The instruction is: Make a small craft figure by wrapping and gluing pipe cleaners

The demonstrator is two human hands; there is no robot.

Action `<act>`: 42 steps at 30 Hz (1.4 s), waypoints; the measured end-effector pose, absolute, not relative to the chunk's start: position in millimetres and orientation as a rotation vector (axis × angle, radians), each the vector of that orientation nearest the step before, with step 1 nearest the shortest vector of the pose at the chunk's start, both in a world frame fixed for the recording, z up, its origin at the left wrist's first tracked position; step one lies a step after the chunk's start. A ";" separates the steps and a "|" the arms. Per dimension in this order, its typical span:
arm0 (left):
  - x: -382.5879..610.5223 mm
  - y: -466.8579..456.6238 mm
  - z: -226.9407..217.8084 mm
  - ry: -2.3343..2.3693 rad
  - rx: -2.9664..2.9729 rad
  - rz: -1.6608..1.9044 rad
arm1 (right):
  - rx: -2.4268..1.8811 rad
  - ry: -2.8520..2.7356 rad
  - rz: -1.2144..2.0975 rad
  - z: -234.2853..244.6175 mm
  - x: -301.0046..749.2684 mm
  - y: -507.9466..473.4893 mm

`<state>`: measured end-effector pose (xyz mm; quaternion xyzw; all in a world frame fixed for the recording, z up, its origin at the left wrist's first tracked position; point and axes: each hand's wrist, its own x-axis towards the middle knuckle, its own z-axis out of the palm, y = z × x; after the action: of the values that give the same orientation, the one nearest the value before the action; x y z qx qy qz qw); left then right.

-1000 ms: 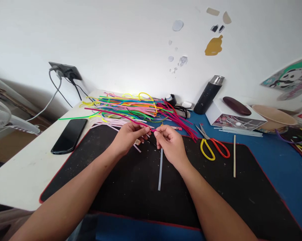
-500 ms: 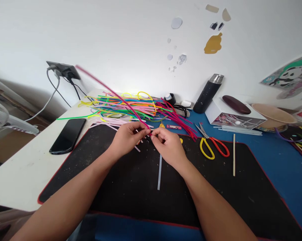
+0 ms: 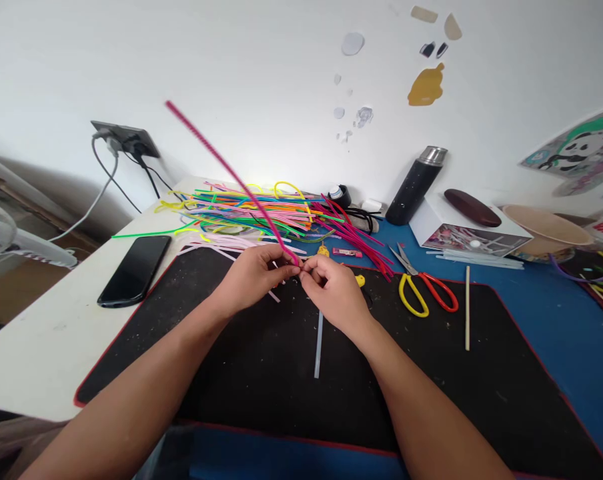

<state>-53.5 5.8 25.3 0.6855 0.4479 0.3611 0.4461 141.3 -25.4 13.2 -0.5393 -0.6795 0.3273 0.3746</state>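
A magenta pipe cleaner [image 3: 241,183] slants up and to the left from my fingertips, its far end in the air before the wall. Near its lower end, my left hand [image 3: 256,273] pinches it between thumb and fingers. Right against it, my right hand [image 3: 331,287] is closed in a pinch at the same end; the tip is hidden between the fingers. Below my right hand a translucent glue stick [image 3: 319,347] lies on the black mat [image 3: 271,373]. Behind my hands is a pile of coloured pipe cleaners [image 3: 261,210].
To the right lie scissors [image 3: 426,287] with yellow and red handles and a wooden stick [image 3: 467,308]. A black phone [image 3: 135,271] is at left. Along the back stand a dark flask [image 3: 415,187], a white box [image 3: 426,223] and a beige bowl [image 3: 546,230].
The free end of the magenta pipe cleaner has swung up and slightly right, so it stands steeper. My hands have stayed nearly in place, fingertips shifting slightly.
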 end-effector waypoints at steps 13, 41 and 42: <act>-42.4 5.4 25.6 0.953 1.186 0.992 | -1.242 -1.563 0.986 12.4 140.0 -24.7; -44.9 0.7 21.9 1.095 1.770 1.037 | -1.373 -1.805 0.733 16.4 142.4 -25.2; -44.4 0.4 21.9 1.102 1.832 1.035 | -1.382 -1.821 0.718 15.0 142.1 -25.0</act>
<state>-44.4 0.4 21.9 0.7155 0.4302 0.4040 0.3740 142.1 -25.0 15.0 -0.5373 -0.7076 0.2791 0.3642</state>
